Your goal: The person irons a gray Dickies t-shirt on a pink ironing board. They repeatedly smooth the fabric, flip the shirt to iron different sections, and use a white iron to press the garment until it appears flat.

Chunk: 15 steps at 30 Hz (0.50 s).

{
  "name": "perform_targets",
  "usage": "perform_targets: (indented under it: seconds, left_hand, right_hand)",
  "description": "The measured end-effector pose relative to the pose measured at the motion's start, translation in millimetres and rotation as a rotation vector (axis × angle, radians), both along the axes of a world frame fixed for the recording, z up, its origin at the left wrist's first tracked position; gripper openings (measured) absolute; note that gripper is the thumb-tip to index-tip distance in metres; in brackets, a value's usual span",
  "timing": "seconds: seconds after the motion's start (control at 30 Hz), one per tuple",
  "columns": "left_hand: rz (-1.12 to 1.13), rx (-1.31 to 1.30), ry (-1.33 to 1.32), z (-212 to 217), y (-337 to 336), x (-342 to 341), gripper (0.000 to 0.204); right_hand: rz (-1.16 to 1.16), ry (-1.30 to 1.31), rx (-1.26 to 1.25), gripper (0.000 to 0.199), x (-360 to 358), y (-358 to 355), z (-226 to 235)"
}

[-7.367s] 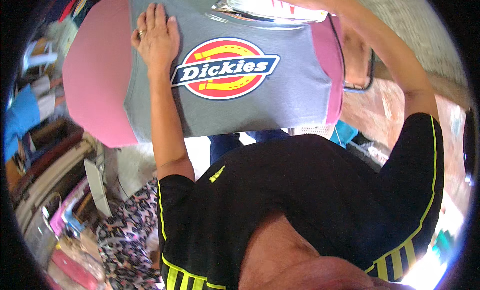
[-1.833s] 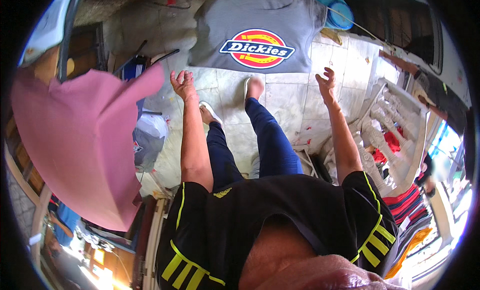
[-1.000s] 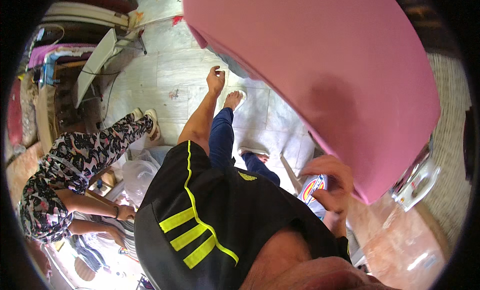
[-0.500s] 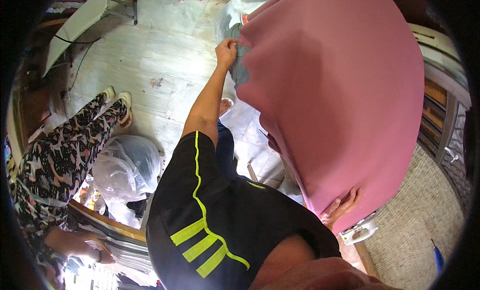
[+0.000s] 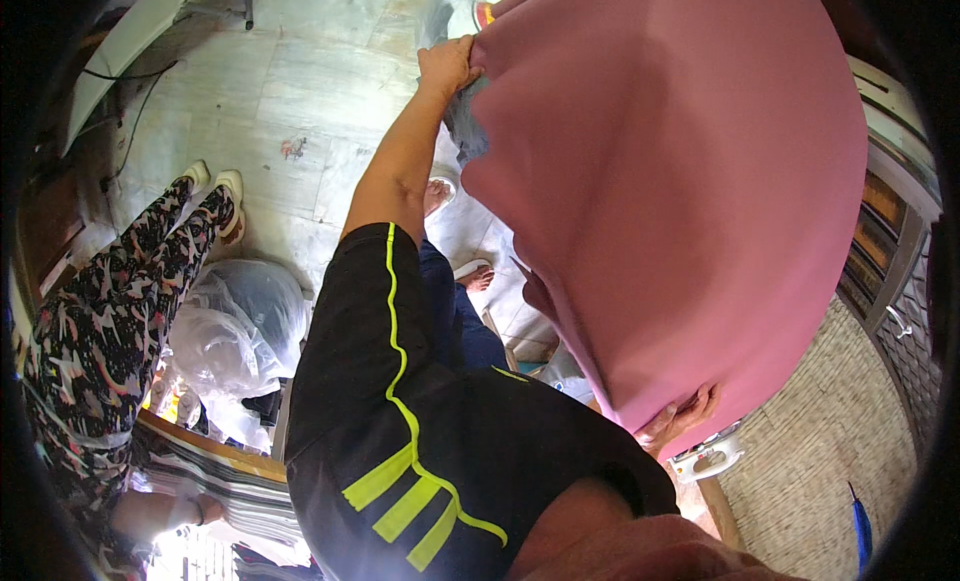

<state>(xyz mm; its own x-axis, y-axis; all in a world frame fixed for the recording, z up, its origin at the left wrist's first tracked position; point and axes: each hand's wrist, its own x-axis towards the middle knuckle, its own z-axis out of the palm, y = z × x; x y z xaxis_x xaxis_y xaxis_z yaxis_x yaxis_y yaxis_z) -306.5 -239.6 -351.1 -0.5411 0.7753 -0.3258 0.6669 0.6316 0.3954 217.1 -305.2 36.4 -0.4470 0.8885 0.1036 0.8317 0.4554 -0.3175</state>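
Note:
A large dusty-pink cloth (image 5: 720,181) spreads across the right half of the view, its left edge hanging in wavy folds. At the far end of that edge, my left hand (image 5: 450,65) has its fingers closed on the fabric. My right hand (image 5: 682,419) is at the near end of the cloth, its curved fingers over the fabric with some of it bunched against the thumb. Part of that hand is hidden. Just beside it, partly under the cloth, lies a white appliance with a looped handle (image 5: 708,459), like a clothes iron.
Another person in patterned trousers (image 5: 110,311) stands at the left, a hand (image 5: 165,514) low by striped fabric. Next to them sits a clear plastic bag (image 5: 240,326). A beige woven surface (image 5: 820,431) at the right bears a thin blue tool (image 5: 860,529). Pale tiles (image 5: 310,101) cover the floor.
My left hand has shifted slightly up and left, closing more firmly round the cloth's edge. The cloth is pulled a little wider, and my second foot has come into view.

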Motion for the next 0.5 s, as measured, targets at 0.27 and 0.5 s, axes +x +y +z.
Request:
perform_targets:
  seconds: [0.27,0.5]
  left_hand:
    - [-0.2,0.149,0.059,45,-109,91,0.02]
    - [-0.823,-0.171,-0.489,198,-230,275,0.013]
  right_hand:
    - [0.049,0.077,-0.005,0.054,-9,7,0]
    - [0.023,-0.114,0.141,0.057,-5,4,-4]
